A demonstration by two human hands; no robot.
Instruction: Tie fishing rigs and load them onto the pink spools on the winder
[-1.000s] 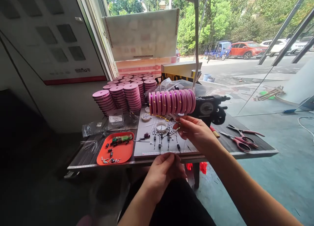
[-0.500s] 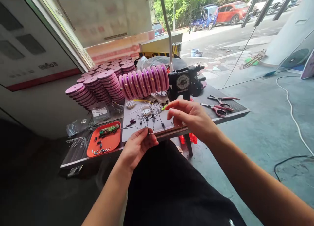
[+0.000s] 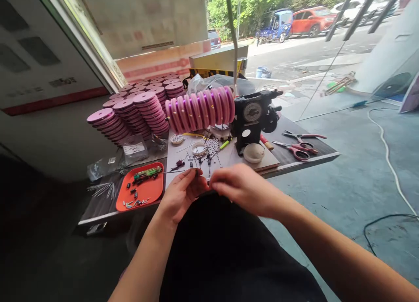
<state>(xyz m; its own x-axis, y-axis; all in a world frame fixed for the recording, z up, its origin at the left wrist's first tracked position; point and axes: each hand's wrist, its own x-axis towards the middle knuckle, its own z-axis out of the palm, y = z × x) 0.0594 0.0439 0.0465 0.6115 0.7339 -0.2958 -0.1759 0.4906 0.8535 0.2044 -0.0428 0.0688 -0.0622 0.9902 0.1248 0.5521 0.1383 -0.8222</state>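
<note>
My left hand [image 3: 185, 189] is closed in a pinch at the front edge of the white board [image 3: 178, 156]; a small dark piece shows at its fingertips, too small to name. Close beside it, my right hand [image 3: 240, 187] has its thumb and forefinger pressed together; what they hold, if anything, is hidden. Just beyond the hands lie several small black cylindrical parts [image 3: 209, 161] on thin stems, loose white beads [image 3: 212, 145], a round white dish [image 3: 198, 149] and a yellow-green stick-shaped tool [image 3: 225, 144]. A row of pink spools [image 3: 199, 110] sits on a black machine with a dial [image 3: 252, 112].
An orange tray [image 3: 140, 193] with a green tool and small parts lies at left. Stacked pink discs [image 3: 149, 110] stand behind. Scissors [image 3: 299, 151] and pliers [image 3: 306, 136] rest on the right, near a translucent bowl [image 3: 254, 153]. Plastic bags [image 3: 134, 148] lie at back left.
My right hand has come down and left, from above the board to beside my left hand, and its fingers have closed together. The left hand has stayed nearly in place.
</note>
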